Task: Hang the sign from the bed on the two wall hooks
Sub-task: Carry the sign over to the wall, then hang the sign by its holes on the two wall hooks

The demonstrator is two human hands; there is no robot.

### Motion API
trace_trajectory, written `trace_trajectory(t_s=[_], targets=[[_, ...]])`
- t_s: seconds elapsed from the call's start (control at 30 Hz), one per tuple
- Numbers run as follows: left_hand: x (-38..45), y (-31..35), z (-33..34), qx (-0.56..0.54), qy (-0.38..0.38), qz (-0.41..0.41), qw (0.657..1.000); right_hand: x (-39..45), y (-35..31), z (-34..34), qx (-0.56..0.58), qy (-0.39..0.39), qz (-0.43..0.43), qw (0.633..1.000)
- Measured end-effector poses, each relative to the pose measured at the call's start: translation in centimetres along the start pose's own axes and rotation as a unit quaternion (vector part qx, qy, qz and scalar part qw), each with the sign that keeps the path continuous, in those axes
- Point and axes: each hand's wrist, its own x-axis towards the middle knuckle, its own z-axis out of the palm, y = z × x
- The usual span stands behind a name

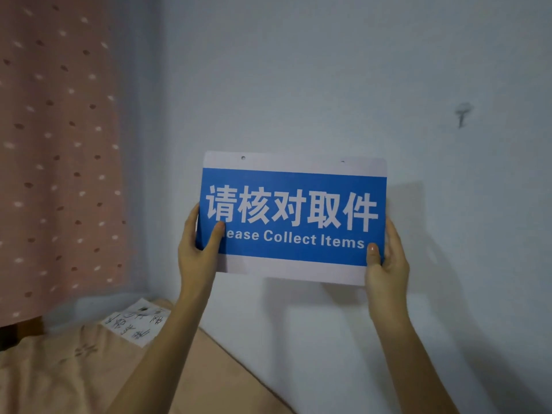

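1. The blue-and-white sign [294,218] is up off the bed [74,369] and held flat in front of the pale wall [328,70], face toward the camera, slightly tilted with its right end lower.
2. The left hand [197,243] grips the sign's lower left edge, thumb on the blue face; the right hand [385,261] grips the lower right corner the same way. Both are closed on the sign.
3. Two small holes, the left hole [243,157] and the right hole [342,161], sit in the white top strip.
4. To do this step well, I judge the sign should be levelled, raised and carried right, keeping both holes in sight while each is lowered over a hook.
5. Holding it by the lower corners keeps the top strip clear, which helps.
6. Only one hook-like fitting [462,115] shows, high on the right and well apart from the sign; it is blurred.
7. A second hook cannot be made out.
8. The fingers behind the sign are hidden.
9. A written paper [136,321] on the bed is illegible.
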Motion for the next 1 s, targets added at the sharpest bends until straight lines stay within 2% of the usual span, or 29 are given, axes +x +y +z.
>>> trace_trajectory(t_s=[0.53,0.8,1.0], targets=[[-6.6,3.1,17.0,-0.103,-0.085,-0.021,0.991,3.7,-6.3,-15.9,-0.089,0.125,-0.073,0.986],[-9.9,5.5,22.6,-0.128,-0.137,-0.017,0.982,4.1,-8.4,-22.5,-0.116,0.154,-0.098,0.976],[-11.9,6.6,25.8,-0.156,-0.139,-0.038,0.977,4.2,-10.3,-25.8,-0.112,0.159,-0.106,0.975]])
